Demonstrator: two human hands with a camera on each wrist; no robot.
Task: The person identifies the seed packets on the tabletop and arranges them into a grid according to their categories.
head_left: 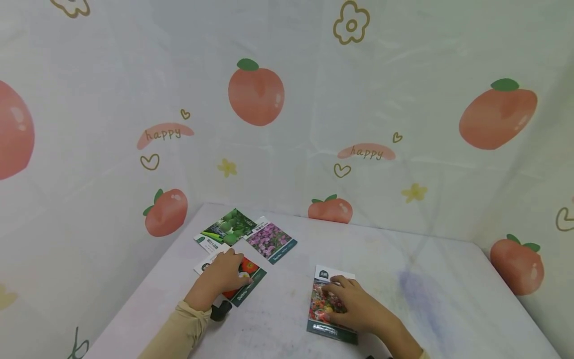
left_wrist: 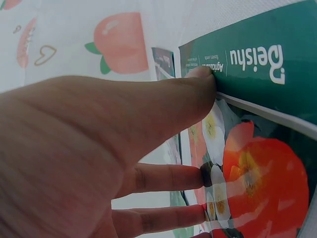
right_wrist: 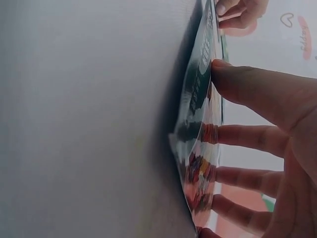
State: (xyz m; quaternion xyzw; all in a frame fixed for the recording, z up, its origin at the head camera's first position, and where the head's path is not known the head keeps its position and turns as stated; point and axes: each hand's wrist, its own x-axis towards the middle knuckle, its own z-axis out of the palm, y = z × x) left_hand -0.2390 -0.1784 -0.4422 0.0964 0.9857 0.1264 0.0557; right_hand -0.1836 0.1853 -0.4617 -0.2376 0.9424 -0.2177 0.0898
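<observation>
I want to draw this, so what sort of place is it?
Probably a little indoor spot set up for tabletop activities: there's a pale table, a fruit-printed backdrop behind it, and what look like seed packets lying on top.

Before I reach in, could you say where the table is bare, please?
The table is bare right of the right hand and between the mixed-flower packet and red-flower packet; far left, the green packet and purple packet crowd that one.
</observation>
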